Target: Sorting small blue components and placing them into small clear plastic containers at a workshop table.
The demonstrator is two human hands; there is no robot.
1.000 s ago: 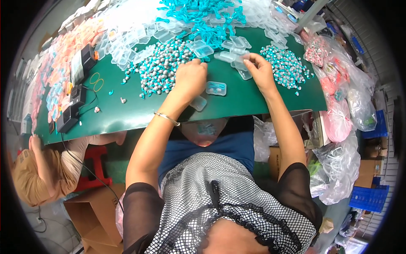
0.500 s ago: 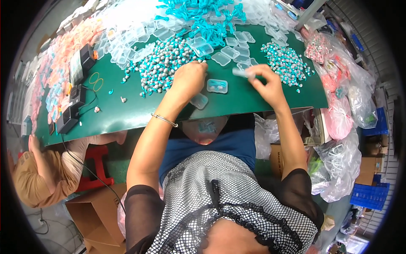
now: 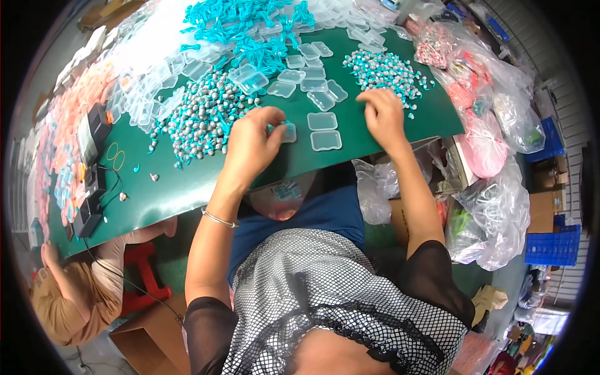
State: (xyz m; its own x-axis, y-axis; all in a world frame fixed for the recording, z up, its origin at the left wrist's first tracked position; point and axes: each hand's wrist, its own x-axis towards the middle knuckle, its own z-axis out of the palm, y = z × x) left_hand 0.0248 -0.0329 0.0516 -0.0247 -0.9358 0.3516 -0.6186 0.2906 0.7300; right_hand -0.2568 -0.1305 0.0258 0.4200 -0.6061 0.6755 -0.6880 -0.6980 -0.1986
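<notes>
My left hand (image 3: 253, 140) has its thumb and fingers closed at the left edge of a small clear plastic case (image 3: 290, 133), with a bit of teal showing by the fingers. Between my hands an unfolded clear case (image 3: 325, 140) lies flat on the green table. My right hand (image 3: 382, 117) is beside it, thumb and fingers apart, with nothing visible in it. Just beyond that hand is a heap of small teal pieces with grey rounded tips (image 3: 381, 72). A larger heap of the same pieces (image 3: 206, 112) lies beyond my left hand.
Several clear cases (image 3: 312, 81) lie past the middle of the green table (image 3: 187, 181). Teal cord bundles (image 3: 240, 28) are piled at the back. Black boxes (image 3: 90, 187) with a cable stand at left, near a seated person (image 3: 75, 300). Filled plastic bags (image 3: 487, 150) crowd the right.
The view has shifted, moving the table leftward. My right hand has let go of a clear case; an unfolded case now lies between my hands. My left hand is now at a case.
</notes>
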